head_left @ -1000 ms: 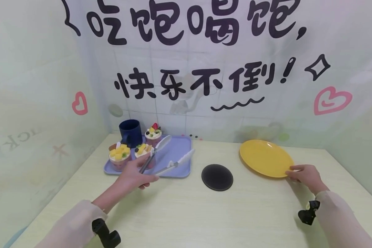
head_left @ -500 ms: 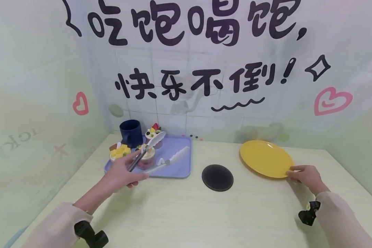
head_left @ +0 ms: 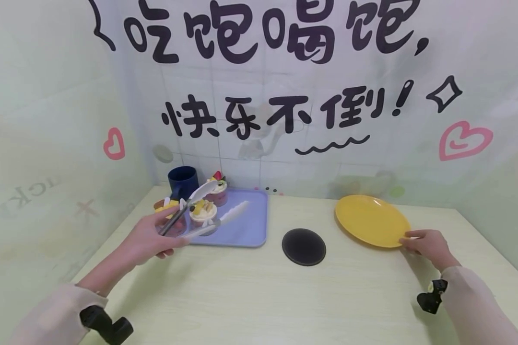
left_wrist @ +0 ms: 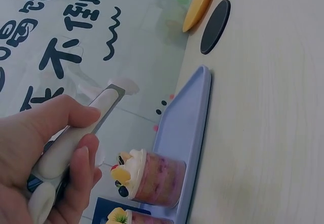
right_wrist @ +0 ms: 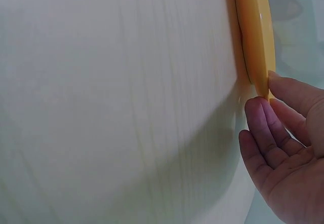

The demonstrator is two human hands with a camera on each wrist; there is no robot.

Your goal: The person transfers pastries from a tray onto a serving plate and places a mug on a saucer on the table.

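My left hand (head_left: 144, 239) holds a pair of tongs (head_left: 234, 212), their two pale tips spread apart over the lilac tray (head_left: 255, 225). Between the tips in the head view appears a dessert cup (head_left: 203, 211) topped with cream and fruit. Another fruit-topped cup (head_left: 218, 192) stands behind it, and a third (head_left: 177, 226) is partly hidden by the left hand and tongs. In the left wrist view the fingers wrap the tong handles (left_wrist: 76, 138), above a layered dessert cup (left_wrist: 162, 178). My right hand (head_left: 427, 247) pinches the near right rim of a yellow plate (head_left: 369, 220).
A dark blue mug (head_left: 183, 182) stands at the tray's back left. Between tray and plate lies a round black coaster-like disc (head_left: 304, 247) on the pale wooden table (head_left: 285, 302). A printed backdrop (head_left: 285, 167) encloses the table at the back and sides.
My left hand has moved left and slightly down with the tongs, uncovering the middle cup and covering more of the left one. The right hand stays at the plate's rim.
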